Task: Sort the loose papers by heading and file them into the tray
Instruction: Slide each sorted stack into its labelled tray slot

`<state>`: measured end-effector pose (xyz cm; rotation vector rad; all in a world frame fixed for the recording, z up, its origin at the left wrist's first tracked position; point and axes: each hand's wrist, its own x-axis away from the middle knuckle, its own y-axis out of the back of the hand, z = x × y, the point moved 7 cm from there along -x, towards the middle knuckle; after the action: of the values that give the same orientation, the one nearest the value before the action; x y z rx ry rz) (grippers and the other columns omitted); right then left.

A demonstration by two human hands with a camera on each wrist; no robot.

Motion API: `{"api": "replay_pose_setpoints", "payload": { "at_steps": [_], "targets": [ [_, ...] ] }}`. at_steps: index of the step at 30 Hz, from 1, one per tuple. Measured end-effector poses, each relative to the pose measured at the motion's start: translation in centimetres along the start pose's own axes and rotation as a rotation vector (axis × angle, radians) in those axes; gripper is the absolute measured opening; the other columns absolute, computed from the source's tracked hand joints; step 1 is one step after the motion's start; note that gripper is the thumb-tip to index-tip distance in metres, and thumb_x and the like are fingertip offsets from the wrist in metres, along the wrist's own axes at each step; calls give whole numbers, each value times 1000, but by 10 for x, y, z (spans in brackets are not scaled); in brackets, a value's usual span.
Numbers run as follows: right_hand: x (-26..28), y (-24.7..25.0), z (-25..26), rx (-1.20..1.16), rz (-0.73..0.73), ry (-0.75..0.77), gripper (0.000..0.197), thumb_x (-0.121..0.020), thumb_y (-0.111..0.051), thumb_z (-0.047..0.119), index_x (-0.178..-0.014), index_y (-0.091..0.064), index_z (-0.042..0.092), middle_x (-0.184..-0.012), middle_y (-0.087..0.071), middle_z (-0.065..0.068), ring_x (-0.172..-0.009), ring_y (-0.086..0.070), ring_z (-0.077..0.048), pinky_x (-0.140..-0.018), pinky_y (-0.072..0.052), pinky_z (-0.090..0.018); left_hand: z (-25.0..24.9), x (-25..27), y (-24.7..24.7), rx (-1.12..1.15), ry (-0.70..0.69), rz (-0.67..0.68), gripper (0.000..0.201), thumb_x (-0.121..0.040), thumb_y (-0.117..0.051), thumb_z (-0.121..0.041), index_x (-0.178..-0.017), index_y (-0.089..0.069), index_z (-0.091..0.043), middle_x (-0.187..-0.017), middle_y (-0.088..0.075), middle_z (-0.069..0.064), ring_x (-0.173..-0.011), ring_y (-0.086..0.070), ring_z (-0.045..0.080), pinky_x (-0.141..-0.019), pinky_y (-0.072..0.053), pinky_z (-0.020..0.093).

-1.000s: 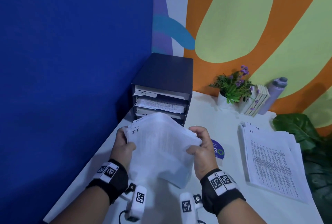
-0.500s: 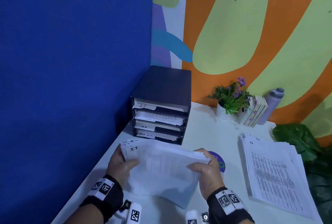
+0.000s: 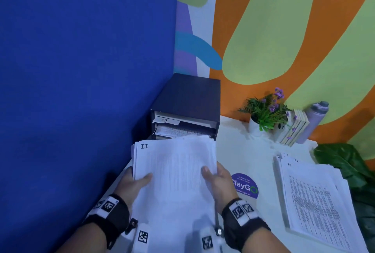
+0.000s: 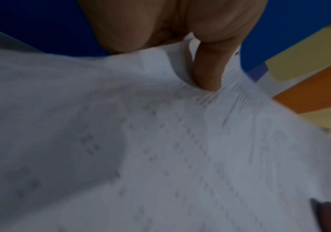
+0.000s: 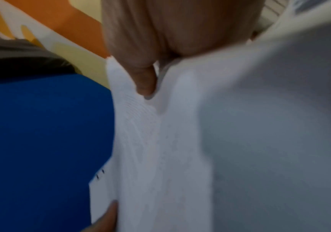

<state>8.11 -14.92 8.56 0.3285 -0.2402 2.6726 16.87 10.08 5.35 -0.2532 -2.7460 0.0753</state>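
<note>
I hold a thick stack of white printed papers (image 3: 174, 175) headed "I.T." above the table, just in front of the dark file tray (image 3: 188, 98). My left hand (image 3: 134, 181) grips its left edge, thumb on top. My right hand (image 3: 217, 177) grips the right edge the same way. The tray has stacked slots; the top one carries an "I.T" label (image 3: 165, 120) and papers lie in the slots below. In the left wrist view the left hand (image 4: 206, 75) presses its thumb into the stack (image 4: 160, 157). In the right wrist view the right hand (image 5: 144, 83) pinches the stack (image 5: 200, 149).
A second pile of printed papers (image 3: 310, 198) lies on the white table (image 3: 249, 151) at the right. A potted plant (image 3: 263, 110), small books (image 3: 294, 129) and a grey bottle (image 3: 313, 121) stand at the back wall. A blue partition (image 3: 81, 90) borders the left; a purple sticker (image 3: 244, 185) is on the table.
The stack was bowed upward a second ago; now it lies flatter and straighter in both hands, raised toward the tray so its far edge covers the lower slots.
</note>
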Motion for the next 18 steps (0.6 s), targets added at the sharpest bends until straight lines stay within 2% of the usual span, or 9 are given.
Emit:
{"api": "replay_pose_setpoints", "payload": {
  "at_steps": [4,7,8,10,11,13,15,16,18],
  "targets": [
    [-44,-9,17,102,-108,-85,10,-96,-55,16,-97,-64,22,-95,-71,4,-85,-65,-15,-72,-52,-31,-7,-6,6,-41,20,73,35,-89,-66,-6,-120,-59,-20,-108,-72,6,-100,-68,28,-88,-54,48],
    [-81,-10,21,137,-158,-118,18,-88,-61,18,-104,-68,14,-94,-74,-5,-83,-71,-27,-80,-58,-45,-7,-10,10,-101,24,123,44,-79,-70,-18,-121,-60,-17,-112,-71,7,-102,-68,28,-95,-50,52],
    [-90,-10,23,154,-172,-122,21,-86,-61,19,-105,-67,12,-92,-74,-5,-81,-71,-28,-80,-59,-45,-7,-12,12,-95,28,126,40,-80,-70,-17,-120,-61,-16,-112,-71,8,-103,-68,28,-96,-49,53],
    [-101,-7,29,207,-201,-151,21,-89,-58,22,-106,-62,9,-86,-68,-1,-71,-64,-23,-67,-54,-31,-11,-15,12,-72,37,143,33,-88,-67,-12,-119,-60,-16,-115,-70,8,-103,-68,27,-94,-51,48],
    [-106,-3,30,237,-223,-183,23,-92,-56,24,-108,-58,9,-85,-63,0,-66,-58,-22,-61,-47,-27,-13,-16,11,-65,41,162,31,-90,-66,-13,-120,-59,-19,-116,-69,8,-101,-68,25,-89,-53,44],
    [-110,6,31,257,-267,-237,34,-92,-55,29,-118,-54,6,-89,-58,-4,-61,-50,-22,-55,-38,-27,-21,-12,6,-106,57,207,25,-95,-60,-17,-119,-57,-25,-113,-68,8,-83,-69,26,-64,-55,34],
    [-115,11,26,186,-282,-255,53,-89,-60,35,-132,-49,7,-100,-55,-4,-65,-51,-22,-52,-38,-26,-31,-16,6,-194,34,216,23,-98,-54,-18,-118,-56,-28,-106,-65,10,-58,-60,21,-46,-42,25],
    [-120,13,20,161,-283,-241,63,-85,-62,39,-137,-46,8,-110,-54,-3,-73,-55,-24,-56,-44,-28,-37,-21,5,-227,3,203,22,-98,-53,-16,-117,-57,-26,-99,-65,9,-50,-52,16,-44,-35,22],
    [-131,12,8,105,-254,-203,80,-73,-65,49,-141,-42,13,-129,-56,-3,-96,-63,-30,-78,-56,-43,-48,-35,7,-250,-41,137,19,-98,-52,-12,-112,-59,-21,-88,-61,8,-43,-39,10,-42,-25,19]
  ]
}}
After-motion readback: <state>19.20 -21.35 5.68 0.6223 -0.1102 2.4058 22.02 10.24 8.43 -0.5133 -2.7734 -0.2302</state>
